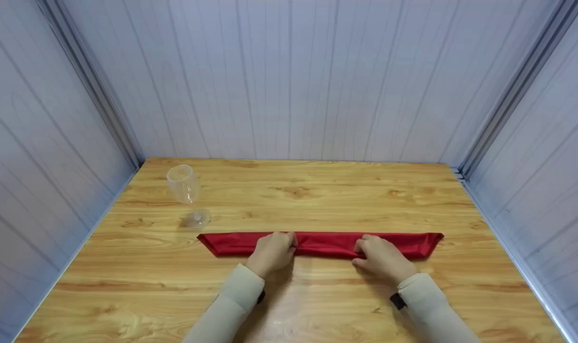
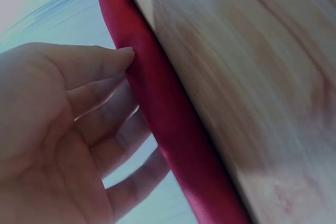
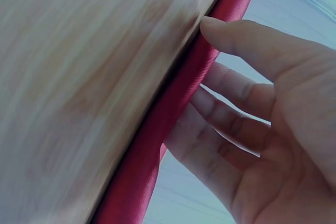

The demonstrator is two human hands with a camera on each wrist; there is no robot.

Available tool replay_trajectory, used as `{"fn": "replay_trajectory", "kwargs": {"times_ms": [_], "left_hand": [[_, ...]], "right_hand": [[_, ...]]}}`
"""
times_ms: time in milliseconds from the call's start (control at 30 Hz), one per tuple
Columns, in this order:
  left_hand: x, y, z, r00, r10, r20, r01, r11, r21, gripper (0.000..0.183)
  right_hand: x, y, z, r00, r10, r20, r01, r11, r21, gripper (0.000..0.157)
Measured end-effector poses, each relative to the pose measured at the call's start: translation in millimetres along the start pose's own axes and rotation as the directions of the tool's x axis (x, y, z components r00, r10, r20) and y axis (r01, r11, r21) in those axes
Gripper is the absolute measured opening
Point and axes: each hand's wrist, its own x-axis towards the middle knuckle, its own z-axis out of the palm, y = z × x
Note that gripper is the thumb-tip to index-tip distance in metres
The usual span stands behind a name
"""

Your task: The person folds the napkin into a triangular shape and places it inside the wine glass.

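Note:
A red cloth [image 1: 324,244], folded into a long flat strip with slanted ends, lies crosswise on the wooden table. Left of its middle, my left hand [image 1: 271,253] grips the strip. In the left wrist view that thumb [image 2: 113,61] presses the near side of the red fabric [image 2: 163,103], and the fingertips pass out of sight behind it. My right hand [image 1: 383,257] pinches the strip right of its middle. The right wrist view has the thumb [image 3: 226,32] at the near edge of the fabric [image 3: 178,87], with the other fingers behind it.
A clear stemmed wine glass [image 1: 183,185] stands upright at the back left, beyond the strip's left end. Pale panel walls [image 1: 289,81] rise behind the wooden table [image 1: 308,205] and on both sides.

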Motion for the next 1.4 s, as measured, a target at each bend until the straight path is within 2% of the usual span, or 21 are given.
{"fn": "replay_trajectory", "kwargs": {"times_ms": [133, 267, 433, 667, 933, 1033, 1233, 1400], "left_hand": [[2.9, -1.3, 1.9, 0.999, -0.036, -0.012, 0.036, 0.999, 0.01, 0.005], [8.0, -1.3, 2.4, 0.997, -0.078, 0.01, 0.078, 0.997, -0.002, 0.009], [13.6, -2.1, 2.9, 0.99, -0.13, 0.061, 0.132, 0.991, -0.021, 0.012], [18.6, 0.0, 2.9, 0.971, -0.191, 0.146, 0.193, 0.981, -0.001, 0.01], [18.1, 1.9, 2.5, 0.964, -0.208, 0.165, 0.204, 0.978, 0.038, 0.007], [17.2, 1.9, 2.3, 0.962, -0.207, 0.177, 0.203, 0.978, 0.037, 0.006], [17.2, 0.4, 3.2, 0.964, -0.202, 0.174, 0.202, 0.979, 0.02, 0.002], [16.6, -0.7, 4.1, 0.963, -0.204, 0.177, 0.206, 0.979, 0.011, 0.004]], "right_hand": [[0, -1, 0.8, 1.0, -0.022, -0.013, 0.022, 1.0, -0.004, 0.014], [0, -1, 1.2, 1.0, -0.017, -0.019, 0.017, 1.0, -0.007, 0.012], [-1, -2, 1.5, 0.999, -0.019, -0.032, 0.018, 1.0, -0.024, 0.012], [0, 0, 1.7, 1.0, -0.013, -0.024, 0.013, 1.0, -0.026, 0.011], [4, 4, 0.8, 1.0, -0.011, -0.025, 0.011, 1.0, -0.021, 0.007], [6, 7, 0.3, 0.999, -0.024, -0.021, 0.024, 1.0, 0.002, 0.005], [8, 15, 0.8, 1.0, 0.01, -0.004, -0.009, 0.997, 0.074, 0.01], [8, 20, 3.7, 0.999, -0.029, -0.032, 0.032, 0.996, 0.086, 0.005]]}}
